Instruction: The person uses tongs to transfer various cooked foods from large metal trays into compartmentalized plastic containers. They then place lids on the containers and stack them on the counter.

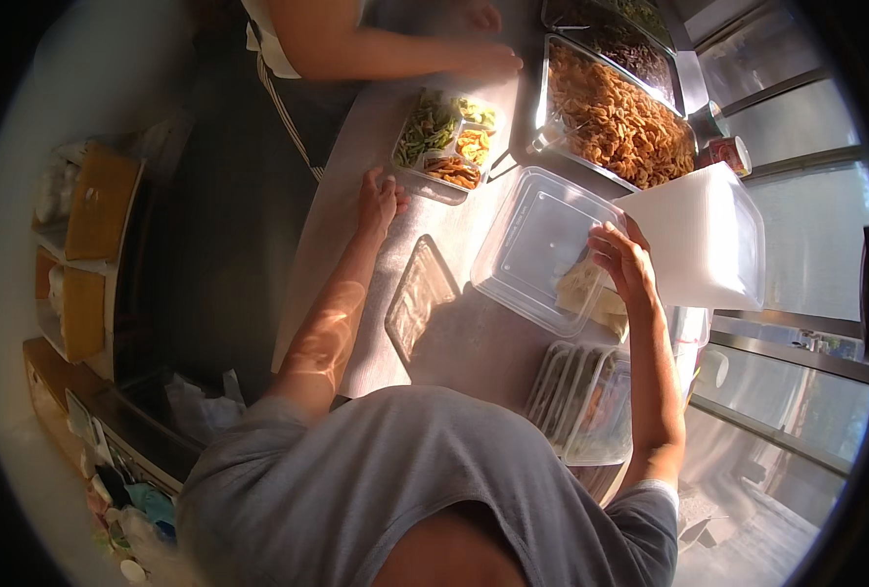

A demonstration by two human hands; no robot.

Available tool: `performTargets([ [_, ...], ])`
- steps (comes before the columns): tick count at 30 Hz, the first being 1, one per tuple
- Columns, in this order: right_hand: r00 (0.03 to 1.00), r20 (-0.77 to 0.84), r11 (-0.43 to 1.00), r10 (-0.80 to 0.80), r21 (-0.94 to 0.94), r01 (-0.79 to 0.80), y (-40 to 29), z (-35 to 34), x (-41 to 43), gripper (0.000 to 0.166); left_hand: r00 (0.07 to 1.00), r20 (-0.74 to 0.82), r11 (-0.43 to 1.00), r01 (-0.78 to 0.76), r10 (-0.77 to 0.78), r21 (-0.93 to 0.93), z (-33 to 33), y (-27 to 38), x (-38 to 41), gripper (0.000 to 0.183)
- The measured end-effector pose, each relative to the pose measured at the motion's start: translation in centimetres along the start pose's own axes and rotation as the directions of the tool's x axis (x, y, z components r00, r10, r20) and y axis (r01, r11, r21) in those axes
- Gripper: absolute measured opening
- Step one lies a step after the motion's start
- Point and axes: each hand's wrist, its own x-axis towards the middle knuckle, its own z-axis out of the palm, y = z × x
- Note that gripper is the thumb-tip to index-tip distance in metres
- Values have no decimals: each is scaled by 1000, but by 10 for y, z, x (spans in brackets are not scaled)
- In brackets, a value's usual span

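My right hand (620, 253) grips the right edge of a clear plastic lid (533, 235), tilted above the table and casting a shadow on it. My left hand (381, 202) is beside the near left corner of a filled meal container (445, 192), fingers apart; whether they touch it I cannot tell. The container stands uncovered, with green vegetables (426, 132), yellow pieces (473, 145) and brown strips (451, 173) in separate compartments. Just right of the lid, a tall stack of clear lids (688, 235) lies by the window.
Across the table (332, 249), another person's arm (405, 59) reaches in. A metal tray of brown cooked food (614, 110) stands at the back right, with another tray (644, 62) behind. Several lidded meal containers (585, 403) are stacked near my right elbow. A folded beige cloth (611, 308) lies under the lid.
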Motion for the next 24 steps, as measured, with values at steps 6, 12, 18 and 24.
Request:
performTargets([
  [6, 989, -16, 946, -144, 290, 142, 6, 12, 28, 55, 997, -48, 980, 46, -56, -192, 54, -5, 19, 55],
  [12, 988, 13, 927, -153, 349, 138, 3, 40, 40, 40, 958, -274, 987, -118, 84, -112, 76, -38, 45, 59],
  [18, 997, 61, 932, -37, 362, 13, 30, 80, 20, 35, 993, -115, 1000, 13, -13, 1, -14, -21, -49, 57],
  [24, 986, 79, 832, 145, 530, -164, 98, 140, -3, 31, 983, -58, 966, 162, -176, -200, -119, -54, -135, 52],
])
